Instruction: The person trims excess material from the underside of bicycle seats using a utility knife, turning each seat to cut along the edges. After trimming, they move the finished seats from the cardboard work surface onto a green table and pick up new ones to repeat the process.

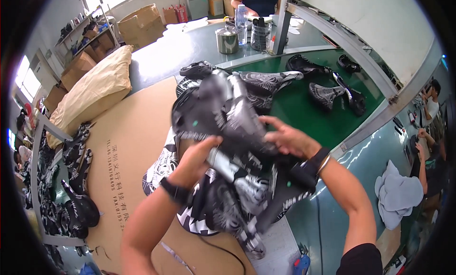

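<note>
Grip: left hand (194,160) and right hand (292,141) each pinching black-and-grey patterned pieces (240,128), over cardboard (102,180) on tabletop (339,189). Best: support both sides evenly; keep dangling ends off cable (228,250).

My left forearm, bare, reaches up and inward over the cardboard (147,113), inside its right edge. A dark band (175,193) circles that wrist; my left hand (192,163) grips with the thumb on top, angled up and right, and the fingers hidden underneath. My right arm (349,194) bends at the elbow, a black sleeve (363,261) covering it higher up. I wear a dark band (308,169) and thin bangle (325,164) there. My right hand (297,139) grips, palm down, its index finger stretched leftward, the others partly hidden.
</note>
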`<move>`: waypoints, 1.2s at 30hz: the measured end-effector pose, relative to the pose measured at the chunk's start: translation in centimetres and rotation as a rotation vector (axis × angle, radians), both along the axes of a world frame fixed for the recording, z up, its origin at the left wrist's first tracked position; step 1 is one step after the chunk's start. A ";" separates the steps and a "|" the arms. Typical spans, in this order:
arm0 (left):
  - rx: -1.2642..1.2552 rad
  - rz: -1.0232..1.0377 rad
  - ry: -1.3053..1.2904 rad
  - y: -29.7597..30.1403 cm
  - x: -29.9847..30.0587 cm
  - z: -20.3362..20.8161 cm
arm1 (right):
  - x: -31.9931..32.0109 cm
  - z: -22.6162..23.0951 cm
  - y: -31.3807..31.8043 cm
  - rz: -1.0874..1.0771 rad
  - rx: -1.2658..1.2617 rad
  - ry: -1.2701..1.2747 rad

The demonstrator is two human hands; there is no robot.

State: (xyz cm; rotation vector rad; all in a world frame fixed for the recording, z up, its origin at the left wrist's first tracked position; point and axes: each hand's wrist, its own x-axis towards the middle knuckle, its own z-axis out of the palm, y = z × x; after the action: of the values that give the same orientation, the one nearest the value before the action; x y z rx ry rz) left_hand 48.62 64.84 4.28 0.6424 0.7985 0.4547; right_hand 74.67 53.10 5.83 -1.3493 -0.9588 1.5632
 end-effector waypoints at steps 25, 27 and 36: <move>1.795 -0.748 1.338 10.4 3.8 1.2 | 1.4 -3.4 12.5 0.163 0.104 -1.687; 1.909 -0.767 1.350 11.2 7.2 -2.6 | 0.9 -3.4 13.9 0.130 0.132 -1.673; 2.142 -0.947 1.229 10.4 10.4 -4.1 | 2.0 -7.2 13.6 -0.145 0.496 -1.756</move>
State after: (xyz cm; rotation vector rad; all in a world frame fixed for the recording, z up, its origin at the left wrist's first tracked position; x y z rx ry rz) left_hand 59.04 75.25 0.21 3.3147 0.6837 -0.2767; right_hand 76.68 66.69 -1.41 -2.1513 -1.9057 -0.4022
